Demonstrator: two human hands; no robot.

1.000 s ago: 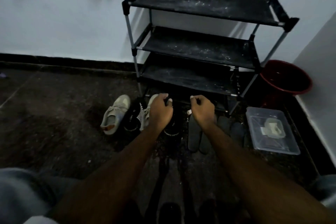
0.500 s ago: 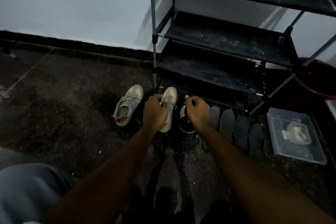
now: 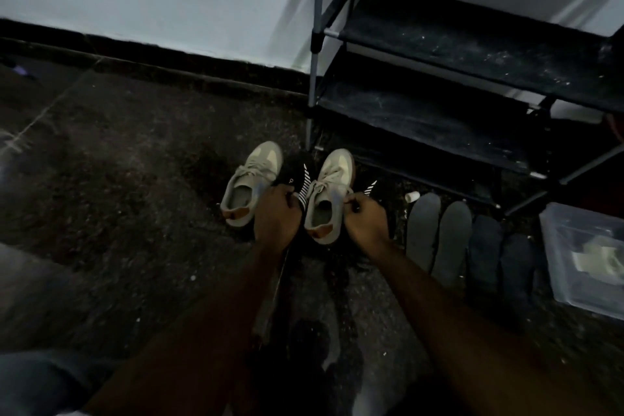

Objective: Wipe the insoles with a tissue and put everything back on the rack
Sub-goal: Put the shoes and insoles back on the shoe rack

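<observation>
As they curl tight, left hand (image 3: 277, 214) and right hand (image 3: 366, 221) grip one beige sneaker (image 3: 326, 204).

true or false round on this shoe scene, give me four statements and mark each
1. Four insoles lie side by side on the floor. True.
2. The two beige sneakers stand on the rack. False: both are on the floor in front of it.
3. The clear box sits on the rack's lowest shelf. False: it is on the floor, just past the insoles.
4. The left hand and the right hand are on either side of the sneaker nearer the rack. True.
</observation>
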